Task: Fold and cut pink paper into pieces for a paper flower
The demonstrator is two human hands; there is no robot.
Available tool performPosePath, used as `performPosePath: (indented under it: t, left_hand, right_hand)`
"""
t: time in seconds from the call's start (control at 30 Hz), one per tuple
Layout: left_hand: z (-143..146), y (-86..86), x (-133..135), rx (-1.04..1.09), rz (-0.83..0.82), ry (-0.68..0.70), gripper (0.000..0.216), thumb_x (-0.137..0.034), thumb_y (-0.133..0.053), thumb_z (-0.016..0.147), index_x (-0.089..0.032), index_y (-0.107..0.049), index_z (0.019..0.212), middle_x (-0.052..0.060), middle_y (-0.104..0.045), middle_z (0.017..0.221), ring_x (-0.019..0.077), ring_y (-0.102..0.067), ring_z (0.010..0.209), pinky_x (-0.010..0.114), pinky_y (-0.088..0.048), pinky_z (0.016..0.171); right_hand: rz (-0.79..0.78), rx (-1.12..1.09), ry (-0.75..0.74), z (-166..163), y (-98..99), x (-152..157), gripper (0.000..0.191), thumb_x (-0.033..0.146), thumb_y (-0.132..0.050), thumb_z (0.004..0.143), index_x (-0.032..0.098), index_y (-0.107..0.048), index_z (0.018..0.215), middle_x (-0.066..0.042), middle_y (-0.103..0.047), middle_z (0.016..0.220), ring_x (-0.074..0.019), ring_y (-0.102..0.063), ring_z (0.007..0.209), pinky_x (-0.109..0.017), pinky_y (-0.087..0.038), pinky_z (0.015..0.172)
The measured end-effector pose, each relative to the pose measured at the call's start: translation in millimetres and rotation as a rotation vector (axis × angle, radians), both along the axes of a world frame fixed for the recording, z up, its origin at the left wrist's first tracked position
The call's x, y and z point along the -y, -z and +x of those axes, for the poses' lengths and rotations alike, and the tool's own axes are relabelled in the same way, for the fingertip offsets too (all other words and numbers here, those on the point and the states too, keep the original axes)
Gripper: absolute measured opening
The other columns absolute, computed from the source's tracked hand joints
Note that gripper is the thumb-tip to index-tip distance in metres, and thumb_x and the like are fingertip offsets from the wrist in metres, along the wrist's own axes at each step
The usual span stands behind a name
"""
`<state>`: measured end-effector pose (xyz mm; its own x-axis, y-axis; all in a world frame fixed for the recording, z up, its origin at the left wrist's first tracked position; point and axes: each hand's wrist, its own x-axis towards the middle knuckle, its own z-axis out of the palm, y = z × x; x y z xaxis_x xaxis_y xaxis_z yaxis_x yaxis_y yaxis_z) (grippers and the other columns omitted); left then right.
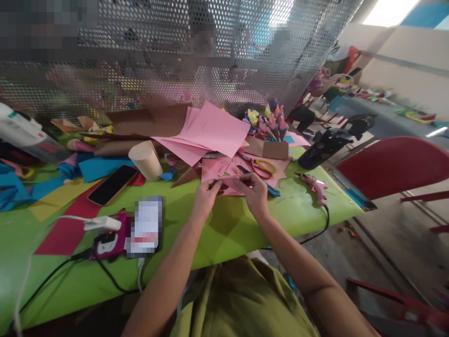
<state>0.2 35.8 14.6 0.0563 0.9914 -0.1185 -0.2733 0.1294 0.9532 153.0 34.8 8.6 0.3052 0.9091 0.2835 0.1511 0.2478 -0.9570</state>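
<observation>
My left hand (206, 196) and my right hand (253, 191) pinch the two ends of a small pink paper piece (229, 181) just above the green table (231, 224). Both hands have their fingers closed on the paper. Behind them lies a pile of pink paper sheets (210, 133) and yellow-handled scissors (261, 167). A pink glue gun (317, 187) rests to the right of my right hand, its black cord running off the table edge.
A phone (112, 185) and a beige paper cone (146, 160) lie left of my hands. A power strip (108, 241) with cables sits at front left. Brown cardboard, blue and red paper cover the left. A perforated metal screen (175, 61) backs the table. A red chair (396, 164) stands at right.
</observation>
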Motion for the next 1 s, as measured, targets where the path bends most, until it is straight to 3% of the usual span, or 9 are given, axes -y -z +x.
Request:
performPosePath:
  t: [0.73, 1.0]
  left_hand:
    - [-1.1, -1.1, -0.3, -0.041, 0.026, -0.018, 0.036, -0.049, -0.078, 0.07, -0.015, -0.075, 0.08, 0.007, -0.076, 0.074, 0.0194, -0.073, 0.073, 0.033, -0.059, 0.079]
    - [-1.7, 1.0, -1.5, -0.045, 0.032, -0.028, 0.033, -0.048, -0.077, 0.07, -0.016, -0.074, 0.08, 0.005, -0.075, 0.074, 0.0192, -0.072, 0.074, 0.033, -0.057, 0.079]
  right_hand:
    - [-0.036, -0.002, -0.013, 2.1, 2.2, -1.1, 0.021, 0.039, -0.077, 0.07, 0.02, -0.07, 0.076, 0.0, -0.067, 0.071, -0.0153, -0.055, 0.065, -0.03, -0.045, 0.064]
    - [-0.013, -0.022, 0.001, 1.0, -2.9, 0.6, 0.021, 0.039, -0.076, 0.071, 0.021, -0.066, 0.074, 0.001, -0.066, 0.07, -0.0142, -0.055, 0.063, -0.028, -0.045, 0.061]
